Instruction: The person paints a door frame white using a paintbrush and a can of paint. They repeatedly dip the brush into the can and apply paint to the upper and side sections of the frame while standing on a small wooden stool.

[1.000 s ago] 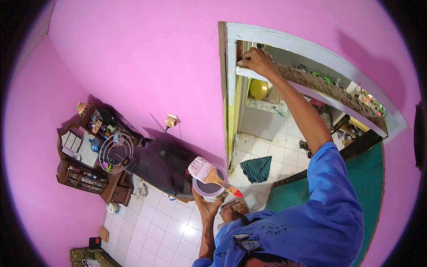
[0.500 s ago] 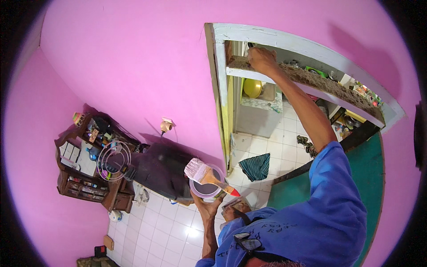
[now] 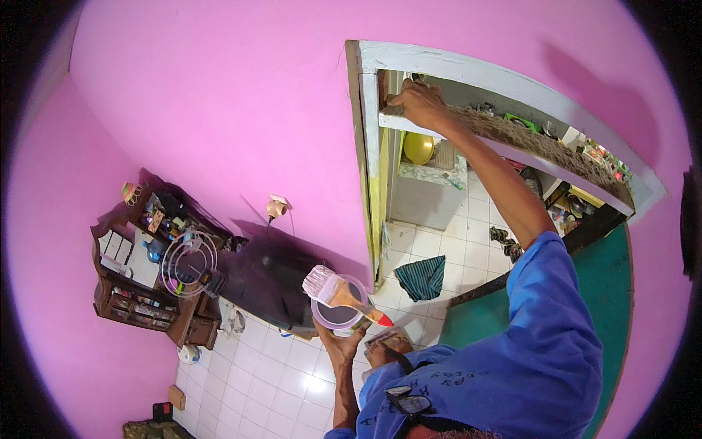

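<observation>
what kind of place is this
Most likely a room in a home, being painted. The pink wall, white tiled floor and wooden cabinet look domestic; the left hand holds a paint pot with a brush.

White tiled floor [image 3: 270,373] carries a dark wooden cabinet [image 3: 131,293] against the pink wall, with a dark covered bulky thing [image 3: 270,282] just beside it. Past the doorway, a striped green cloth [image 3: 423,276] and a small dark rag [image 3: 506,241] lie on the tiles. A small brown box [image 3: 177,396] sits near the wall.
</observation>
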